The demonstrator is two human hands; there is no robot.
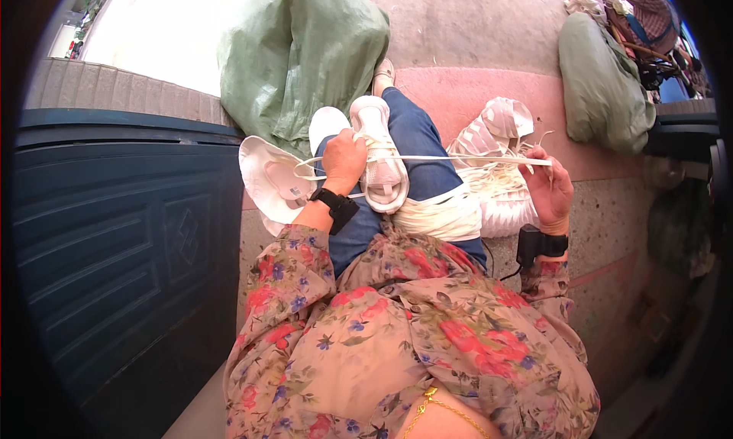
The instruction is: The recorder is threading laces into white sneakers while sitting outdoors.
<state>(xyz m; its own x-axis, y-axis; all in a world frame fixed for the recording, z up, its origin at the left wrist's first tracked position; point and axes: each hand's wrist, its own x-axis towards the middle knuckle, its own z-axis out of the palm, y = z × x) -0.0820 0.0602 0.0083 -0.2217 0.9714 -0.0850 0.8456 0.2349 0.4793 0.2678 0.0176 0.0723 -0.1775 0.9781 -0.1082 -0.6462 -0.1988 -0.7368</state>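
Observation:
A white sneaker [384,181] lies on my lap, its toe toward me. My left hand [343,162] is closed at the sneaker's laced side, gripping the shoelace; its fingertips are partly hidden. A loop of lace sticks out to the left of that hand. From the sneaker, the white shoelace [458,158] runs taut to the right. Its far end is pinched between the fingers of my right hand [551,188], held off to the right. Across my thigh hangs a thick bundle of white laces [439,216].
More white shoes [500,126] are heaped at my right, with loose laces among them. Other white shoes [269,181] lie at my left. A large green sack [305,57] stands ahead, another green sack [599,80] at far right. A dark blue panelled door [130,233] borders the left.

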